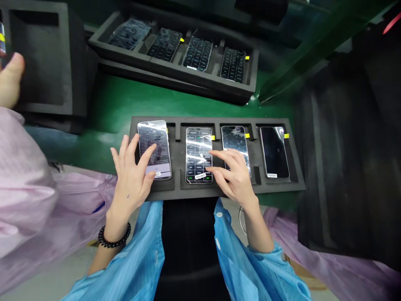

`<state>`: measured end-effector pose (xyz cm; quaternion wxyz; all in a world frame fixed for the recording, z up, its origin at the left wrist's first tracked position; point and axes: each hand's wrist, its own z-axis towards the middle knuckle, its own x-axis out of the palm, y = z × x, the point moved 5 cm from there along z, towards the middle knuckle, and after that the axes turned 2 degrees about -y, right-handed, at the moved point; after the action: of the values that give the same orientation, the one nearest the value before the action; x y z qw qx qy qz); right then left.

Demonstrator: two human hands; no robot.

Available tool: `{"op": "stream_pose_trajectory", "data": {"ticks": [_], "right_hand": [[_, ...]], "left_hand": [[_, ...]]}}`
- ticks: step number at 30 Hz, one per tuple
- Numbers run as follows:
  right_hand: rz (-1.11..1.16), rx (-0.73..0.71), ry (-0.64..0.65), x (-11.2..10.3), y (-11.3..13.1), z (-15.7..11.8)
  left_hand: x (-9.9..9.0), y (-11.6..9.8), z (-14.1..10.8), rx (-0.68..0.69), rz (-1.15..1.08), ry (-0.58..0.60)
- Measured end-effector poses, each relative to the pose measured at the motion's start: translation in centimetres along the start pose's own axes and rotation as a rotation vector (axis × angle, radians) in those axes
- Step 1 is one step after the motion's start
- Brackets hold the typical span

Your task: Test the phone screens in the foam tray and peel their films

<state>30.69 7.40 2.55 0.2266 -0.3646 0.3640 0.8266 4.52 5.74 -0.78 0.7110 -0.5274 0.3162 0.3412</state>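
A black foam tray (194, 193) lies in front of me with several smartphones in its slots. My left hand (130, 184) is spread open at the leftmost smartphone (161, 156), which shows lines of text. Its thumb and a finger reach over that screen. At the second smartphone (196, 146), with a lit button grid, my right hand (236, 179) has thumb and index finger stretched to the screen's right edge, holding nothing. That hand partly covers the third smartphone (234, 136). A dark-screened smartphone (274, 150) sits at the right end. Yellow tabs stick out beside the phones.
Behind, on the green table (115, 96), a second foam tray (171, 63) bears several phones with button grids. Another foam tray (65, 54) stands at left, beside a co-worker's hand (11, 81) and pink sleeve (25, 179). Dark material (338, 167) hangs at right.
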Motion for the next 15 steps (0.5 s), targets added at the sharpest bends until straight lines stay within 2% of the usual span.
{"op": "stream_pose_trajectory", "data": {"ticks": [5, 10, 15], "right_hand": [[-0.169, 0.097, -0.03, 0.2, -0.2, 0.3], [-0.296, 0.2, 0.102, 0.9, -1.0, 0.2], [-0.295, 0.203, 0.16, 1.5, -1.1, 0.2]], "left_hand": [[0.0, 0.1, 0.0, -0.007, -0.015, -0.003], [0.0, 0.2, 0.0, -0.006, -0.031, -0.027], [0.0, 0.2, 0.1, -0.014, -0.037, -0.033]]}}
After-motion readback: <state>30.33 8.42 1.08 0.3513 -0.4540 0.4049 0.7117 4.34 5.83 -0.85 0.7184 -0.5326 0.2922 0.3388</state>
